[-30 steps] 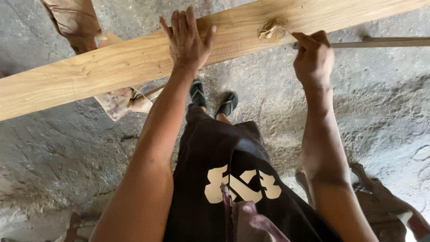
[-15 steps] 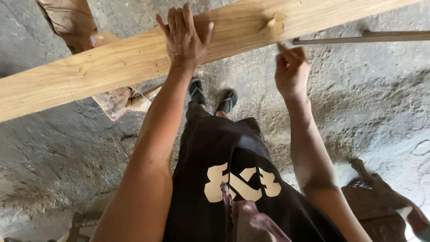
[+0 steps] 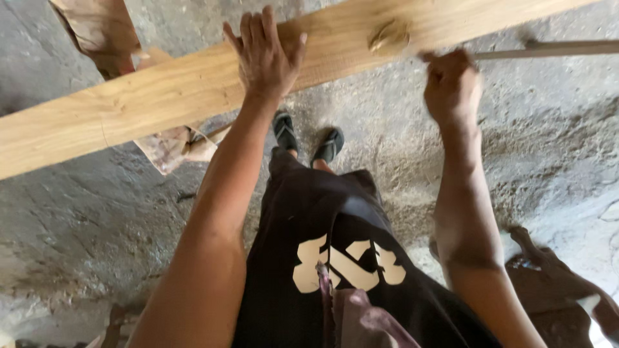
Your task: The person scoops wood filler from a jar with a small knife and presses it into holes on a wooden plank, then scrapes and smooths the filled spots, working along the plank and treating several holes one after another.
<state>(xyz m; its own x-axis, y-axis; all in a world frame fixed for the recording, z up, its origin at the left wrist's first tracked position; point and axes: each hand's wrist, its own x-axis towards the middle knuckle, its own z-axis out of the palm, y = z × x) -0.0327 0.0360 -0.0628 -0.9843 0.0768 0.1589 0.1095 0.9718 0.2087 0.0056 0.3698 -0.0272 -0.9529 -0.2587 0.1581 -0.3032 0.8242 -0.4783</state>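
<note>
Pale wood filled the top of the view: a long plank [image 3: 161, 106] ran from nine o'clock, low at the left edge, up toward one o'clock. The left hand [image 3: 264, 55] lay flat on it at about twelve o'clock, fingers spread and pressing the face of the board, the thumb out to the right over its lower edge. The right hand [image 3: 451, 87] sat at about two o'clock, just below the plank's lower edge and apart from the left. It was blurred; the fingers were curled into a loose fist, and whether they pinched anything could not be told. A thin dark rod [image 3: 548, 48] stretched from just above that hand out to the right edge — contact between them was unclear. On the plank just up-left of the right hand sat a rough tan knot or lump [image 3: 389, 37].

Below the hands, at the centre, two dark sandals [image 3: 308, 138] stood side by side on the grey concrete floor [image 3: 77, 219]. Black trousers with a cream-coloured printed emblem [image 3: 348, 264] filled six o'clock. A brown wooden block [image 3: 103, 32] showed at eleven o'clock behind the plank, and crumpled tan scraps [image 3: 174, 145] lay just under its lower edge at about ten o'clock.
</note>
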